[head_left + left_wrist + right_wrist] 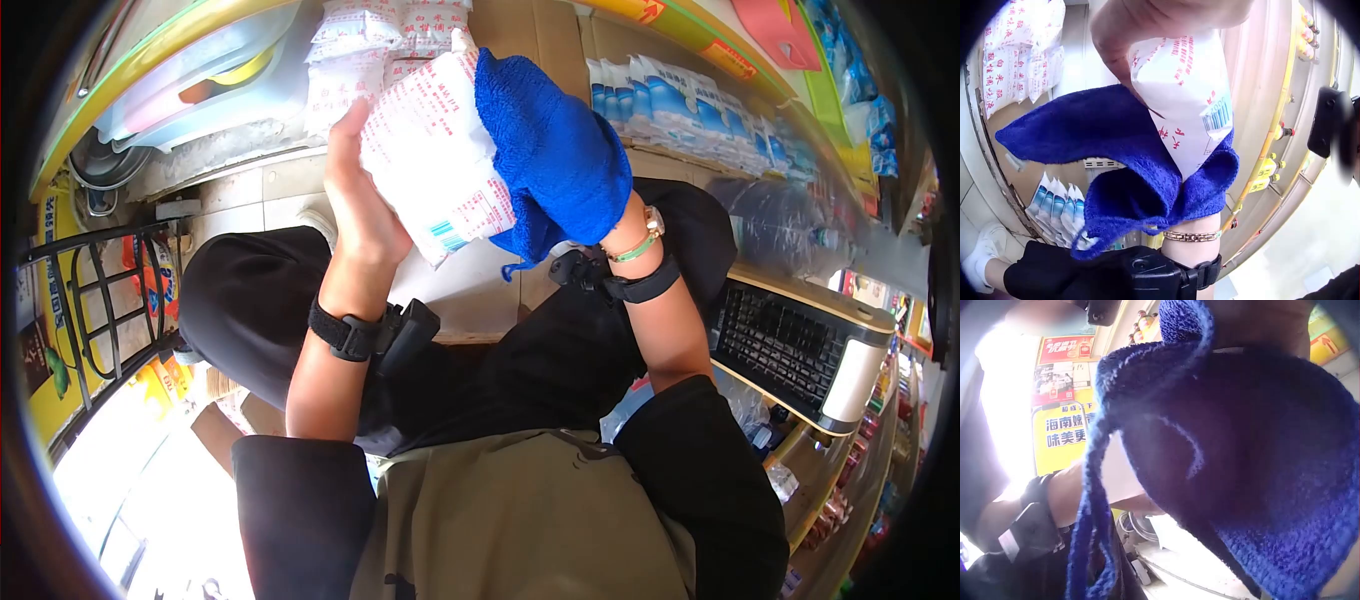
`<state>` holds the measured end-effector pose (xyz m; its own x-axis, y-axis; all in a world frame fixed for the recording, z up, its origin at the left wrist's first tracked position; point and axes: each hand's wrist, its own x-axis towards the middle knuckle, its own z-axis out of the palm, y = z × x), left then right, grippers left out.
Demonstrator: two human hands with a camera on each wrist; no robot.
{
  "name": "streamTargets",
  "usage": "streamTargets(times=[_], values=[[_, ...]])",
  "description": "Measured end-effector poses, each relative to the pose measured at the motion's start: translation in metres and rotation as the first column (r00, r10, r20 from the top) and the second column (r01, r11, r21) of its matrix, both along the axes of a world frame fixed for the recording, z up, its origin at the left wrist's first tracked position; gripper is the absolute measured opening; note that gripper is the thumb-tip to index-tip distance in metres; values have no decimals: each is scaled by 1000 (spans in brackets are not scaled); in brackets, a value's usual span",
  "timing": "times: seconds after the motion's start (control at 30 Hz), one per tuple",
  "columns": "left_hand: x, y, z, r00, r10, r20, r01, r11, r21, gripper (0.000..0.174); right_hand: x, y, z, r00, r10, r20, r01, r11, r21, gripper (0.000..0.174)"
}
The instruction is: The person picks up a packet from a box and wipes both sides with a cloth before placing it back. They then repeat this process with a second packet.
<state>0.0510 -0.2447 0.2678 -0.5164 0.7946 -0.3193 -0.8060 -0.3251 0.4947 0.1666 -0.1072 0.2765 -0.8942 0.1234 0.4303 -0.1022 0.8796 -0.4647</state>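
A white plastic bag with red print and a barcode (432, 150) is held up in front of the person. The left hand (366, 195) grips its left side, thumb pointing up; in the left wrist view that hand (1160, 28) holds the bag (1188, 94) from above. A blue cloth (550, 135) covers the right hand and lies against the bag's right side. In the left wrist view the cloth (1116, 137) wraps round the bag's lower end, and in the right wrist view it (1272, 456) fills much of the picture. The right hand's fingers are hidden under the cloth.
Similar white bags (350, 50) are stacked at the back in a cardboard box (530, 35), with blue-and-white packets (680, 100) to their right. A black wire rack (105, 290) stands left. A keyboard (775, 340) lies on a shelf at right.
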Motion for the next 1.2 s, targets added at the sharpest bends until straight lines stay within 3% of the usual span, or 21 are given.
streamTargets(times=[0.23,0.3,0.37,0.43,0.47,0.5,0.57,0.6,0.63,0.7,0.73,0.87,0.93,1.07,1.13,1.17,1.2], values=[[-9,-1,-6,994,84,67,-85,996,16,55,1,3,4,990,55,-132,-49,998,50,61],[-12,0,-5,986,166,21,-166,986,-7,55,-4,-9,24,981,-79,178,98,990,-102,69],[-13,1,-4,969,245,-31,-246,969,-24,54,-2,-10,5,995,-43,94,56,990,-133,67],[-11,3,-7,963,267,-46,-269,962,-49,54,-9,-18,-6,990,-64,126,67,997,-26,63],[-10,3,-10,963,266,-49,-269,962,-46,54,-14,-22,-10,984,-85,158,61,987,152,59],[-9,3,-13,970,238,-38,-240,970,-44,54,-12,-24,-12,984,-85,155,62,986,153,59],[-6,4,-10,978,205,-26,-206,978,-40,54,-5,-30,-9,992,-123,6,121,981,154,52],[-3,3,-7,985,169,-17,-170,984,-61,54,-2,-24,-4,993,-82,-86,96,979,180,34],[-1,3,-4,991,133,-8,-133,988,-80,55,2,-16,-9,993,-87,-83,101,979,179,34],[1,5,-5,995,102,-9,-102,992,-68,56,9,3,-23,997,-77,-11,76,922,379,51],[2,6,-5,997,74,-9,-75,995,-60,57,5,-7,-7,986,-131,-106,150,969,195,32],[3,7,-2,999,26,43,-28,999,44,59,10,-2,-9,980,-160,-121,181,966,187,32],[3,10,0,998,-70,2,70,995,68,58,10,-1,-6,973,-189,-132,214,953,216,33],[2,14,-2,997,-45,-68,44,999,-21,56,9,-1,9,956,-239,-170,269,945,188,34],[-5,10,-11,999,29,46,-28,999,-28,54,7,-2,32,927,-374,-1,356,880,313,38],[-6,9,-13,998,30,48,-28,999,-30,54,10,-3,29,928,-374,2,354,881,312,38],[-7,8,-15,995,62,78,-60,998,-28,53,14,-4,24,931,-361,-52,365,927,89,38]])
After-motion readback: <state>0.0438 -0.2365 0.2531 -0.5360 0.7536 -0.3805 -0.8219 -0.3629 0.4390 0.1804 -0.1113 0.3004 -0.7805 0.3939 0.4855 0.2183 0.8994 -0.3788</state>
